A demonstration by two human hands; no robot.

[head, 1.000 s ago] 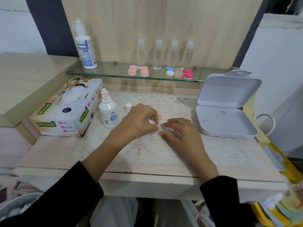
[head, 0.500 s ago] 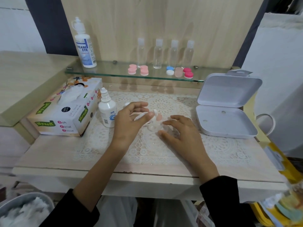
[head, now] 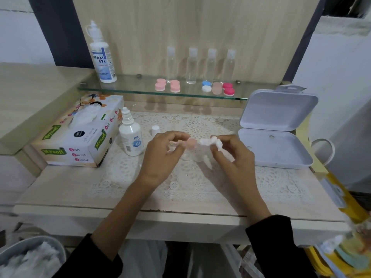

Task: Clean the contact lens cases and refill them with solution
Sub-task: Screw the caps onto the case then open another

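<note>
- pink lens case held above the lace mat, mid-surface, between both hands
- left hand curled, fingertips gripping the case from the left
- right hand pinches a tissue wad; wad touches the case's right side
- small solution bottle upright, uncapped, just left of left hand; its cap stands beside it
- tissue box far left; white box lid open, right
- glass shelf behind: large bottle, four clear bottles, spare cases

Head-worn camera looks forward and down, close over the table.
</note>
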